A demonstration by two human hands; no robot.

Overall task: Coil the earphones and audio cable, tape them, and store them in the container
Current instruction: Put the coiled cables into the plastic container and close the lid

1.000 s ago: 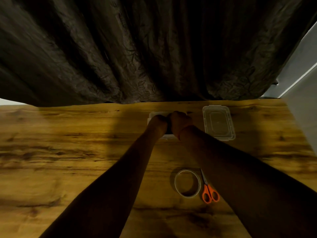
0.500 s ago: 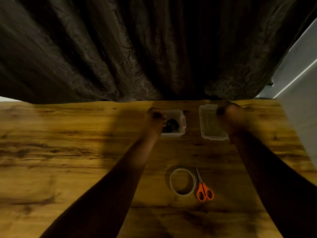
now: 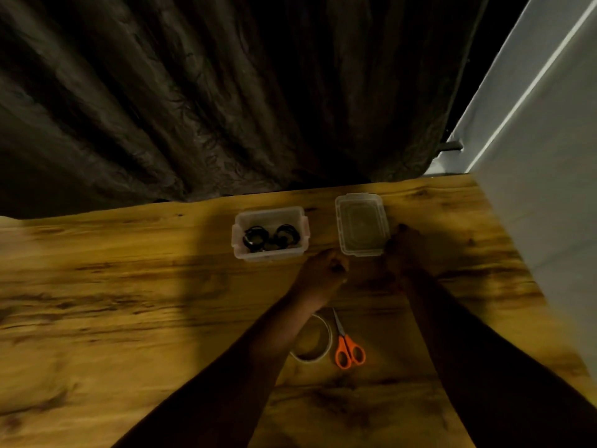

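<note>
A small clear plastic container (image 3: 238, 250) stands open at the far side of the wooden table. Two black coils (image 3: 269, 237), the earphones and audio cable, lie side by side inside it. Its clear lid (image 3: 360, 224) lies flat on the table to the right. My left hand (image 3: 323, 273) hovers just right of the container's near corner, fingers curled, holding nothing I can make out. My right hand (image 3: 405, 250) rests at the lid's near right corner, fingers touching its edge; whether it grips the lid is unclear in the dim light.
A roll of clear tape (image 3: 318, 342) lies near me, partly under my left forearm, with orange-handled scissors (image 3: 347, 345) just right of it. A dark curtain (image 3: 226, 98) hangs behind the table's far edge. A pale wall (image 3: 542, 156) borders the table on the right.
Both hands left the container, uncovering the coils. My right hand went to the lid, then drew back to its near right corner. My left hand moved right, off the container.
</note>
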